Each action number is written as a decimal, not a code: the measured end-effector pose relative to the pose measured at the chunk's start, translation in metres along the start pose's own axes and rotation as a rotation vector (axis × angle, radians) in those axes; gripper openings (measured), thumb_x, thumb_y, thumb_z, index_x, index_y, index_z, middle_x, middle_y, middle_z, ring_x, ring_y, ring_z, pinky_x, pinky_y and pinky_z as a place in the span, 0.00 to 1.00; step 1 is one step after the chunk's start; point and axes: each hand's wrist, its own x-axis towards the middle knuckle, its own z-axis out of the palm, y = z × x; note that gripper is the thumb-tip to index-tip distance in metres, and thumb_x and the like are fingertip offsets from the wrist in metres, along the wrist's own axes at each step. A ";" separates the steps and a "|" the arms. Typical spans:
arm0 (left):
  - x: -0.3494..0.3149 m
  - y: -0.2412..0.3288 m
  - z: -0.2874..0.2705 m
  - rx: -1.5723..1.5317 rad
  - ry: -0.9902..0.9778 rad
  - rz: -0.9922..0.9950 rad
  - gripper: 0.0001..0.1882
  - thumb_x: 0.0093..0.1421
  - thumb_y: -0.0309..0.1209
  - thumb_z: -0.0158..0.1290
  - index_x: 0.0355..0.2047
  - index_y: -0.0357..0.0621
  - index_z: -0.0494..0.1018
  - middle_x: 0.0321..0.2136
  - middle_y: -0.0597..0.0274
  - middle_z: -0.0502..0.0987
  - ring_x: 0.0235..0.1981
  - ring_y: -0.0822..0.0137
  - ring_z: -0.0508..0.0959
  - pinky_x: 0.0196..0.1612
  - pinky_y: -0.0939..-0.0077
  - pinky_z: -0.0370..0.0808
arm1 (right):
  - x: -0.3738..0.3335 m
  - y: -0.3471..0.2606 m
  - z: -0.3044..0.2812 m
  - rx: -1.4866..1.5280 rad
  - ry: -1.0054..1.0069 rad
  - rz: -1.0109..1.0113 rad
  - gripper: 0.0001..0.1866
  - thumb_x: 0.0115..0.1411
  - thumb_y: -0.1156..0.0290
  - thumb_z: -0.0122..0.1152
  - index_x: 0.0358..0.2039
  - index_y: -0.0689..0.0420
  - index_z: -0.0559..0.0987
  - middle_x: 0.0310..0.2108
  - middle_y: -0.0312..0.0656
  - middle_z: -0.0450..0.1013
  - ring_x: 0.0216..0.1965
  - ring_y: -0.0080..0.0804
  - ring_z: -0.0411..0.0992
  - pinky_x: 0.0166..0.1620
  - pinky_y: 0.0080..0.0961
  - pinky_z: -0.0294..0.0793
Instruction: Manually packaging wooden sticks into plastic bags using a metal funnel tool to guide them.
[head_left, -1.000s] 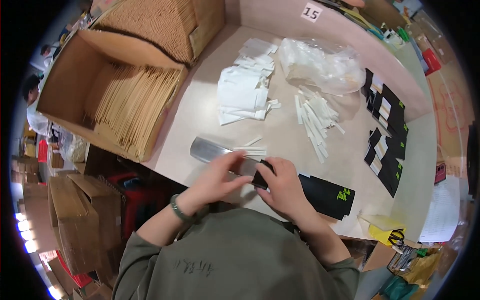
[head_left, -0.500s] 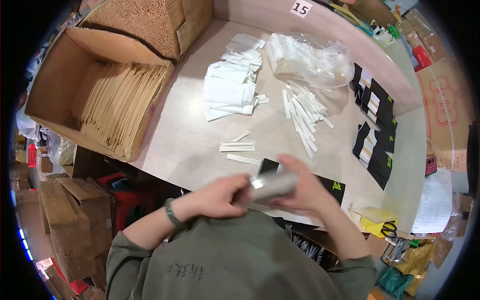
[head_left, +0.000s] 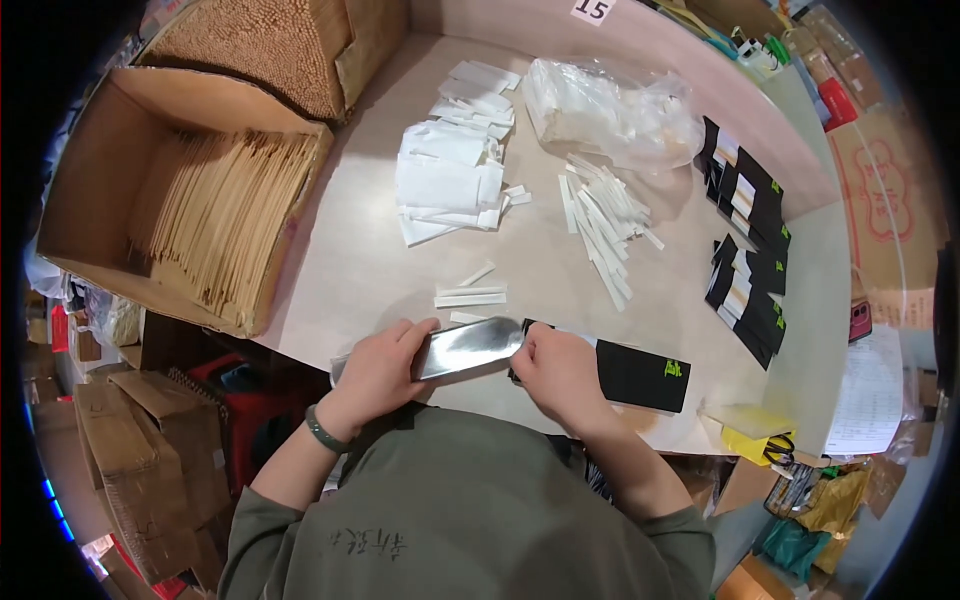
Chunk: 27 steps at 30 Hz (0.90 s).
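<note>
Packet [head_left: 645, 375] before strips [head_left: 605, 225], stick box [head_left: 90, 180] left

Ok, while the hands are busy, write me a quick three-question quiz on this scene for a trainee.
1. What does the bare left hand grip?
2. True or false: the crumpled, clear plastic bag sits higher in the head view than the loose heap of narrow white strips.
3. The marking on the flat black rectangular piece just right of the right hand is: A. red, B. bright green, C. blue.

Key: 1. A shiny, elongated silver metal piece. 2. True. 3. B.
</note>
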 end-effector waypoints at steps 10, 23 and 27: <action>0.027 -0.015 -0.010 -0.003 -0.097 0.358 0.42 0.44 0.46 0.70 0.58 0.47 0.67 0.43 0.50 0.74 0.44 0.47 0.74 0.47 0.58 0.72 | 0.068 -0.038 -0.004 0.095 -0.043 -0.292 0.07 0.57 0.67 0.56 0.28 0.57 0.77 0.26 0.50 0.75 0.32 0.52 0.74 0.37 0.44 0.73; -0.042 -0.183 -0.141 0.481 0.414 -0.545 0.18 0.58 0.32 0.58 0.47 0.38 0.76 0.37 0.45 0.79 0.39 0.47 0.79 0.41 0.55 0.75 | 0.155 -0.023 0.007 0.061 0.435 -0.571 0.07 0.54 0.76 0.62 0.34 0.57 0.77 0.36 0.45 0.73 0.41 0.47 0.72 0.41 0.41 0.73; -0.027 -0.170 -0.133 0.460 0.421 -0.547 0.12 0.59 0.34 0.56 0.42 0.43 0.75 0.33 0.45 0.79 0.37 0.45 0.79 0.39 0.54 0.75 | 0.174 -0.027 0.013 -0.225 0.444 -0.525 0.08 0.54 0.75 0.61 0.36 0.57 0.78 0.33 0.46 0.74 0.39 0.46 0.73 0.40 0.40 0.73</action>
